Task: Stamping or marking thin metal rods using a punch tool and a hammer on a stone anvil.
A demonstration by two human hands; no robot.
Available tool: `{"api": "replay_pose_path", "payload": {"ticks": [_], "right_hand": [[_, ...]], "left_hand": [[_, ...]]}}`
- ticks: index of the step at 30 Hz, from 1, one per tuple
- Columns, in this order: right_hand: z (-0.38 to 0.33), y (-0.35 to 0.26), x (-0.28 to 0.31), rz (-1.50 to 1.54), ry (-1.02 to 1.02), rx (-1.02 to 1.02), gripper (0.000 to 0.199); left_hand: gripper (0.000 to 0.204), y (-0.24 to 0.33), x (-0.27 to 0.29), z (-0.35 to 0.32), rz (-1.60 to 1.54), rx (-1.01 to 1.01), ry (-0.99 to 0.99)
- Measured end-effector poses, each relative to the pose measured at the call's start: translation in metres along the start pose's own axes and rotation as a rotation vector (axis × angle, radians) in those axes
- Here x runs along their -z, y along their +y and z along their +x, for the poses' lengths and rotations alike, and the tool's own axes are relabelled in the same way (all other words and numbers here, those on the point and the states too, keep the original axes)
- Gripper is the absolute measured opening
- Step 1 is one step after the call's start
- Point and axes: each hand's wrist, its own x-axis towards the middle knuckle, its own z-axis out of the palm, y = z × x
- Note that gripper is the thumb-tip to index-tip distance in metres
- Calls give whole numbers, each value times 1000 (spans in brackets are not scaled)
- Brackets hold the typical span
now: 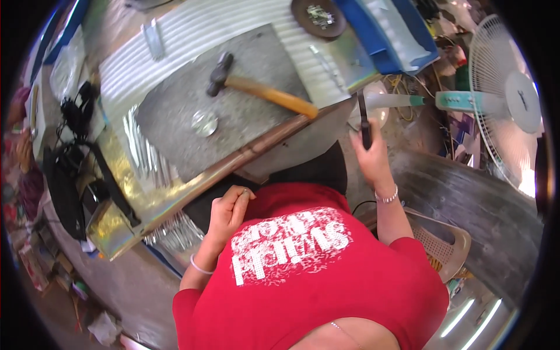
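Note:
In my right hand, out past the table's right corner, is a slim dark tool with a black handle; its exact kind is unclear. My left hand is closed near my lap, by the table's front edge, and anything inside it is hidden. A hammer with a wooden handle lies across the dark slab, its handle end reaching the front edge. Nearer my left hand, a small round shiny piece rests on that slab.
Thin metal strips lie left of the slab. At the back stand a brown bowl of small metal pieces and a blue tray. A fan is at far right, a black bag at left. Another person's hand shows at far left.

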Motion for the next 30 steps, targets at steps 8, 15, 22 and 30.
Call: {"api": "replay_pose_path", "payload": {"ticks": [8,15,22,30], "right_hand": [[90,40,21,-202,193,154,60],[96,42,31,-11,103,249,63],[97,52,48,196,-111,62,57],[109,69,46,93,33,158,31]], "left_hand": [[7,5,-20,19,272,-124,-8],[8,-1,-27,21,271,-77,25],[10,-12,-24,30,344,-175,24],[10,-4,-46,47,182,-245,-137]]}}
